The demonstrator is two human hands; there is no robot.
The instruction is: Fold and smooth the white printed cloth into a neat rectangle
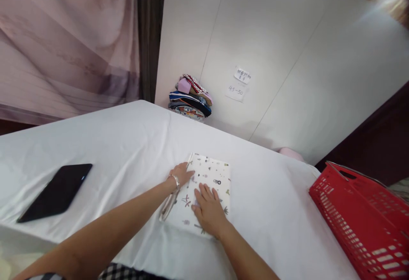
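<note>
A folded white cloth [207,169] with small printed figures and plants lies flat on the white-covered table, its layered folds showing along the left edge. My left hand [181,174] rests at that left edge, thumb reaching over the top face and the other fingers along the far side; a silver bracelet circles the wrist. Flat on the cloth's lower right part lies my right hand [209,209], palm down with its fingers spread. Neither hand grips the cloth. Part of the print is covered by my hands.
A black tablet [57,192] lies on the table [128,144] at left. A red basket [361,216] stands at right. Beyond the far edge, a stack of folded fabrics [191,99] sits against the white wall, near paper notes [236,90]. A pinkish curtain [70,37] hangs at left.
</note>
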